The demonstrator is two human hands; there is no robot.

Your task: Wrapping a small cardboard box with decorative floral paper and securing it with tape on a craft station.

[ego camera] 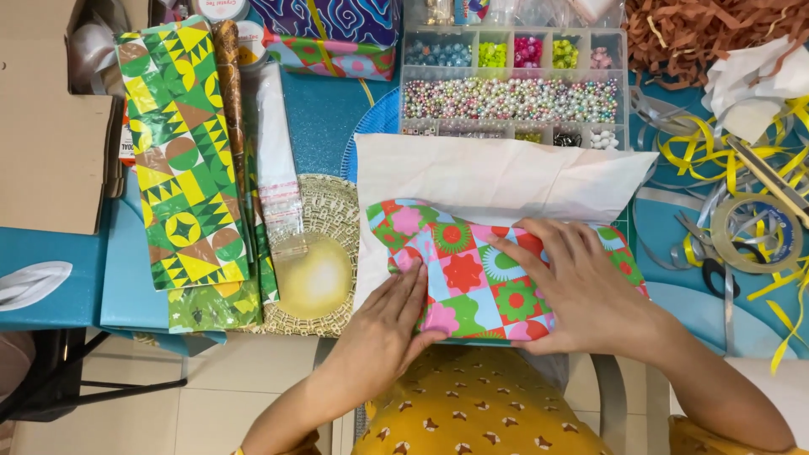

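Head view, from left to right: a flat brown cardboard box (46, 126) lies at the far left on the blue table (50, 278). Beside it is a folded sheet of green and yellow wrapping paper with geometric shapes (181, 160), and a clear narrow plastic bag (274, 160) leans against its right edge. Next comes a round woven mat in pale straw colour (333, 211), partly under the white paper. In the middle lies a parcel wrapped in bright paper with red, pink and green flowers (480, 278), near the front edge of the table, on a big sheet of white tissue paper (497, 173). The left hand (388, 324) presses on the lower left corner of the parcel, fingers together and flat. The right hand (581, 291) lies on top of the parcel's right part, fingers spread wide and flat, holding the paper down. Neither hand closes around anything. Behind the white paper stands a clear plastic bead organiser box with coloured beads (514, 84). At the right are curls of yellow and silver ribbon (716, 152), a roll of transparent tape (752, 233), and brown shredded paper (691, 34) in the upper corner.
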